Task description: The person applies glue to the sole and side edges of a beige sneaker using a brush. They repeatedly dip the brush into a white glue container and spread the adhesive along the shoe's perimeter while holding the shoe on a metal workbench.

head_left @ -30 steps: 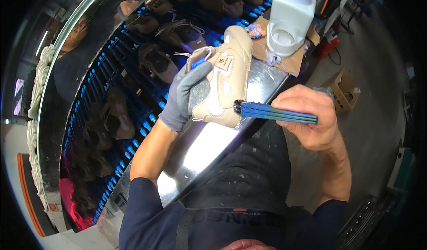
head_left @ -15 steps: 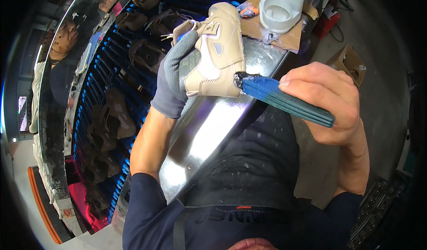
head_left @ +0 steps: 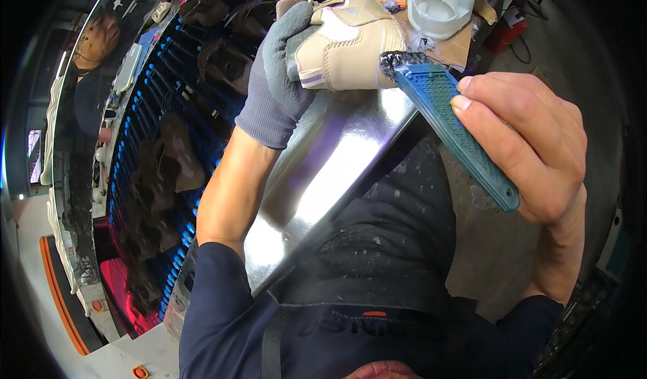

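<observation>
A beige shoe upper (head_left: 357, 45) is held up above the metal work surface, its underside turned toward my right. My left hand (head_left: 278, 86), in a grey glove, is closed round its heel end, where a greyish-green piece, like a shoe last, shows inside. In my bare right hand (head_left: 532, 133) is a brush (head_left: 453, 113) with a blue-green textured handle, pinched between thumb and fingers. The brush's dark, wet-looking bristles touch the bottom edge of the shoe upper near the heel.
A shiny metal table (head_left: 323, 170) lies below my hands. Beyond the shoe, a white plastic container (head_left: 441, 8) stands on cardboard (head_left: 455, 49). On my left, a conveyor with blue-tipped rods (head_left: 151, 86) carries several dark shoe parts (head_left: 176, 153). Another person (head_left: 98, 42) is past it.
Both hands have moved away from me and slightly right. The shoe upper has tilted, showing more of its heel and underside edge. The brush handle has turned more steeply downward, its textured face showing.
</observation>
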`<state>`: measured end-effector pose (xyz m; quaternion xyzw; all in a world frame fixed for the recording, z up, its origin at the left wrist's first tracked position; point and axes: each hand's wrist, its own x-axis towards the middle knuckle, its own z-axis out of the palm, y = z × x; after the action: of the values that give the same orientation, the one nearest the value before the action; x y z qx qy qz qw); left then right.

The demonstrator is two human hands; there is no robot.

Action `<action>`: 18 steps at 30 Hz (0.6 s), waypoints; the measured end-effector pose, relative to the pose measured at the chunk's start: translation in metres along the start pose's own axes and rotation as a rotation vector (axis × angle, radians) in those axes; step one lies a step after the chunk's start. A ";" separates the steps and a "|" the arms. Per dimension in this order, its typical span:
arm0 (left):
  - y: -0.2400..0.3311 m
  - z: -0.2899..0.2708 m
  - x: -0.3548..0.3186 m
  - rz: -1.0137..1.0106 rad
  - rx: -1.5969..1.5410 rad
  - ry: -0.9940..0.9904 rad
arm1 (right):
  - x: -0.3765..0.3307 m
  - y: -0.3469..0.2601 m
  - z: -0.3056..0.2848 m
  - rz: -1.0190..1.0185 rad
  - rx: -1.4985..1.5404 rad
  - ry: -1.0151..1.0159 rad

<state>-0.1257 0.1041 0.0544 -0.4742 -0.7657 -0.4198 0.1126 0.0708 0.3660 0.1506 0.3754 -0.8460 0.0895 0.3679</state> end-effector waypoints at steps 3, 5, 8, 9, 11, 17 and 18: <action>-0.005 0.010 0.002 -0.218 -0.519 0.040 | 0.000 0.001 0.000 -0.051 -0.047 -0.018; -0.006 0.005 0.002 0.032 -0.056 0.035 | -0.001 0.000 0.002 -0.074 -0.081 -0.026; -0.004 0.006 0.004 0.146 0.114 0.074 | -0.001 -0.004 0.005 -0.088 -0.132 -0.032; -0.003 0.005 0.003 0.151 0.113 0.085 | 0.001 -0.006 0.005 -0.092 -0.147 -0.037; -0.003 0.006 0.004 0.164 0.112 0.098 | 0.000 -0.008 0.004 -0.092 -0.177 -0.051; -0.001 -0.003 0.000 0.160 0.076 0.124 | 0.001 -0.016 0.005 -0.065 -0.206 -0.075; -0.001 -0.004 -0.002 0.155 0.071 0.127 | 0.001 -0.017 0.006 -0.057 -0.205 -0.072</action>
<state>-0.1262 0.1000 0.0550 -0.5003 -0.7324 -0.4115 0.2098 0.0786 0.3509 0.1445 0.3627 -0.8523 -0.0214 0.3762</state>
